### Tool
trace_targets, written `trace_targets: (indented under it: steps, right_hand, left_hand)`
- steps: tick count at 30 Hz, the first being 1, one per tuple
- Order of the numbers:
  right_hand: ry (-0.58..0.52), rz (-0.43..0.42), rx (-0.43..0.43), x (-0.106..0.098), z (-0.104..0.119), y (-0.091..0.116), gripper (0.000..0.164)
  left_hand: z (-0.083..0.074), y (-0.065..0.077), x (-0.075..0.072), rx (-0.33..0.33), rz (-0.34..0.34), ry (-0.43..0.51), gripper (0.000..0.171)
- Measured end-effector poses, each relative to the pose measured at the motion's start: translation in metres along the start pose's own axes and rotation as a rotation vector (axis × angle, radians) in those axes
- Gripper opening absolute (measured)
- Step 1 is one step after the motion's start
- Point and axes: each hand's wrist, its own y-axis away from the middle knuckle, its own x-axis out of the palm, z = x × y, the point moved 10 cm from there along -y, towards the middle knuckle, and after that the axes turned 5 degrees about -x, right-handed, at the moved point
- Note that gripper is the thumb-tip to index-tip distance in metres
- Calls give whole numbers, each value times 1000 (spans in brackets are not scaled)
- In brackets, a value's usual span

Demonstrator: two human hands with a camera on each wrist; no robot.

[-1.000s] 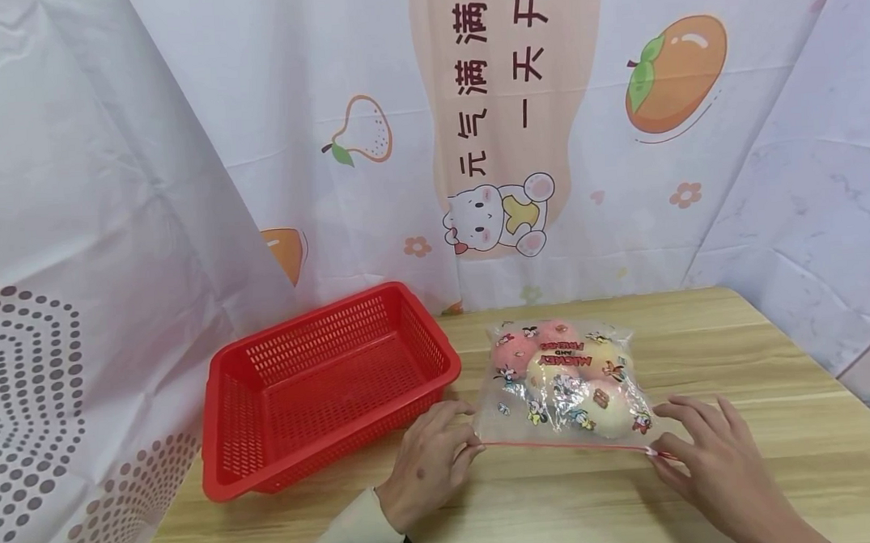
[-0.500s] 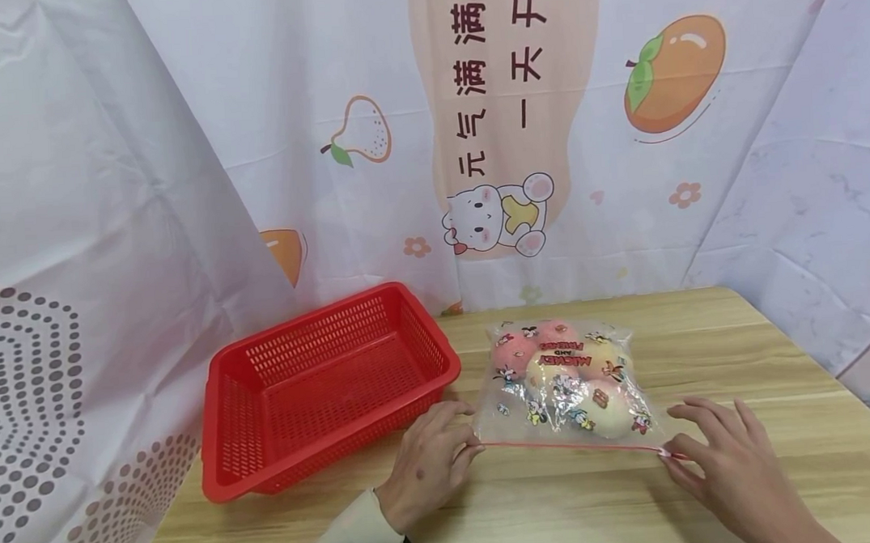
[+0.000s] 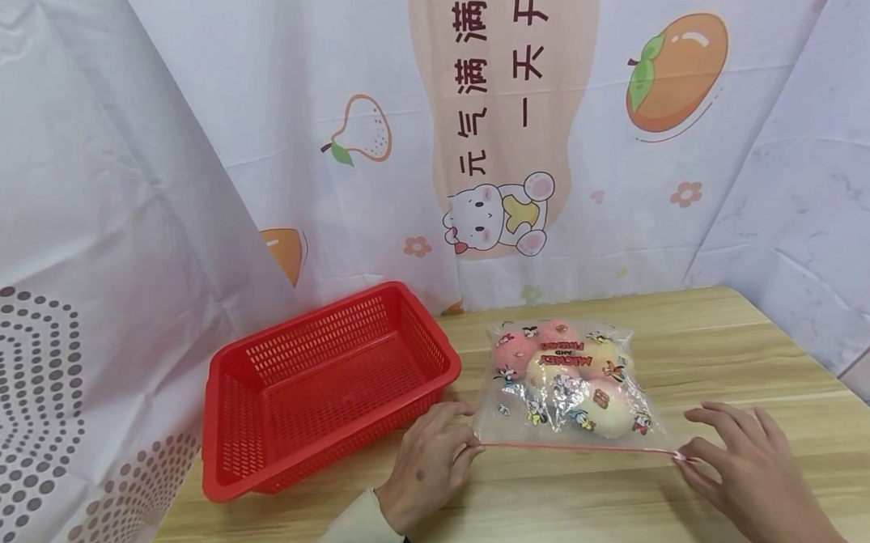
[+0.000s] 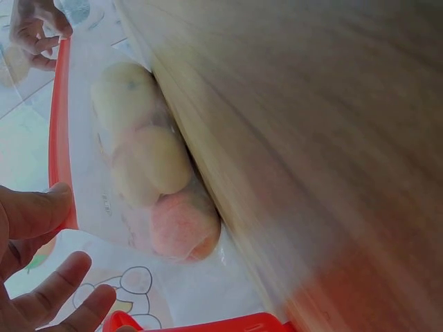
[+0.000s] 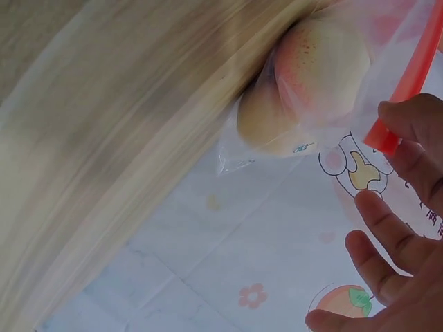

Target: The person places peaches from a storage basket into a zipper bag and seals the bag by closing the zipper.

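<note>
A clear zip bag printed with cartoon figures lies on the table in the head view. Several peaches, pink and pale yellow, show through its plastic. A red zip strip runs along the near edge. My left hand pinches the strip's left end between thumb and forefinger; the left wrist view shows its other fingers apart from the bag. At the strip's right end, my right hand pinches the red edge with thumb and forefinger. Its remaining fingers are spread, off the bag, in the right wrist view.
A red plastic basket with perforated sides stands to the left of the bag, close to my left hand. The wooden table ends at a printed curtain at the back.
My right hand has slid rightward along the red strip to its end. My left hand, the bag's body and the basket have stayed in place.
</note>
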Motion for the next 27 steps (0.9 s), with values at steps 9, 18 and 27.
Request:
trace_targets:
  steps: [9, 18, 27]
  right_hand:
    - [-17, -8, -12, 4, -1, 0, 64]
    - [-77, 29, -27, 8, -1, -1, 61]
    - [-118, 183, 13, 12, -2, -9, 46]
  left_hand:
    - [4, 3, -3, -25, 1, -26, 12]
    - [6, 6, -9, -104, 188, -58, 17]
    - [-10, 16, -51, 1, 221, -43, 43]
